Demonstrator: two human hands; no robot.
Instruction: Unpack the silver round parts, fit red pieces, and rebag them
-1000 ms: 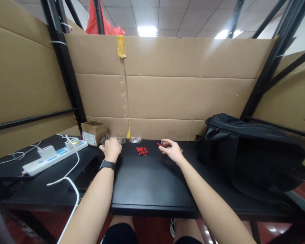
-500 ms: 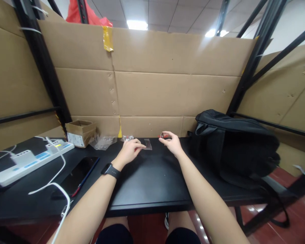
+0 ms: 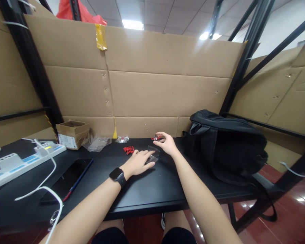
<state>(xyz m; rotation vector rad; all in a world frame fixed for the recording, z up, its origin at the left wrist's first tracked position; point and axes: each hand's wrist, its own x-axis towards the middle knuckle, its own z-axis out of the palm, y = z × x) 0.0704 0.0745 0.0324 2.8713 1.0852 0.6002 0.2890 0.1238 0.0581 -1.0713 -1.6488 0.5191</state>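
Note:
My left hand [image 3: 138,163] lies palm down on the black table, fingers stretched out, the fingertips at a small clear plastic bag [image 3: 156,153]. A heap of small red pieces [image 3: 128,149] sits just beyond its knuckles; their kind is too small to make out. My right hand [image 3: 168,145] is closed in a pinch a little above the table's far side. Between its thumb and fingers is a small round shiny piece [image 3: 156,137] with red showing beside it. Near the cardboard wall lies another small clear packet [image 3: 122,139] with bits inside.
At the left stand an open cardboard box [image 3: 72,134], crumpled clear plastic [image 3: 98,144], a white power strip [image 3: 27,166] and a dark phone [image 3: 68,179] with a white cable [image 3: 53,193]. A black backpack [image 3: 228,145] fills the right side. Cardboard [image 3: 167,95] walls the back.
My left hand has moved right and nearer, its fingers spreading over the clear bag. The red heap it covered is now visible. My right hand keeps its pinch; the view has shifted slightly.

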